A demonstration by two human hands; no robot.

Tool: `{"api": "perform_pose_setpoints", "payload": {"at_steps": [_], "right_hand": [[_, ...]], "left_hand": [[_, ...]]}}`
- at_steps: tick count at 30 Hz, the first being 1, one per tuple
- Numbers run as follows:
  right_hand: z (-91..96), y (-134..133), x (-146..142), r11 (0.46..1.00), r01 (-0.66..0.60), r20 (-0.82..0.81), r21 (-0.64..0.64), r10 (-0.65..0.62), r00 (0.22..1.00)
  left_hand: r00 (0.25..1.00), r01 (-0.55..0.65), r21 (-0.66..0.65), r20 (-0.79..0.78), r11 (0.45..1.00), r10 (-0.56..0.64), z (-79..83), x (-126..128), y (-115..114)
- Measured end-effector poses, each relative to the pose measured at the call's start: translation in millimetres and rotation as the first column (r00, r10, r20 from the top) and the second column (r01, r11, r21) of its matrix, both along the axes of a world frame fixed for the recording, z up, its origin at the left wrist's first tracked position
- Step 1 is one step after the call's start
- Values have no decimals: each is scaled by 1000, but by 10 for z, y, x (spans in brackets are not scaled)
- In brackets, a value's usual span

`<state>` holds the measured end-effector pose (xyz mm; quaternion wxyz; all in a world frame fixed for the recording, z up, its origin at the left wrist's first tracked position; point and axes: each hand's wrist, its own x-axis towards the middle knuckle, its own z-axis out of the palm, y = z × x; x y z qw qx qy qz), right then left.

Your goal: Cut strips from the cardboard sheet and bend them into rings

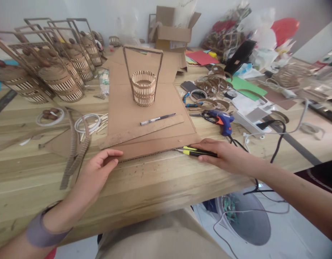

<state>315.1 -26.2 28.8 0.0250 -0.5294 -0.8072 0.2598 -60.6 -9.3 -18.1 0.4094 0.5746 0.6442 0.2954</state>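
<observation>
A brown cardboard sheet (160, 99) lies flat, its near edge toward me. At that edge's left end, the thumb and fingers of my left hand (99, 167) pinch the cardboard. My right hand (220, 154) is closed around yellow-and-black-handled pliers (200, 153), whose metal tip touches or nearly touches the right part of the same edge. On the sheet stands a small slatted wooden bucket (143, 90) with a tall angular handle. In front of the bucket lie a pen (157, 119) and a narrow cardboard strip (147, 131).
Several lidded slatted buckets (60, 84) crowd the back left. White rings (87, 123) and bent brown strips (74, 147) lie to the left. On the right are a blue glue gun (222, 120), cords and coiled strips (214, 86). A grey bin (245, 217) stands below the table edge.
</observation>
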Motion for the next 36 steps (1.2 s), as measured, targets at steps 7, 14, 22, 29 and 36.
{"api": "perform_pose_setpoints", "payload": {"at_steps": [7,14,22,29,36], "right_hand": [[-97,-11,70,1000,-19,-59,7,20,998],[-98,-19,59,998,-59,-10,0,59,998],[362,77,262,985,-170,151,19,166,974],[684,-77,445,980,-59,47,193,50,998],[585,-140,350,964,108,2,245,-112,994]], "left_hand": [[811,360,254,-561,898,-166,-36,-173,-18],[499,769,346,-851,538,-164,-95,28,32],[261,948,268,-963,171,61,32,71,284],[276,943,258,-960,211,-58,92,-67,384],[456,767,149,-811,624,-367,310,-65,627]]}}
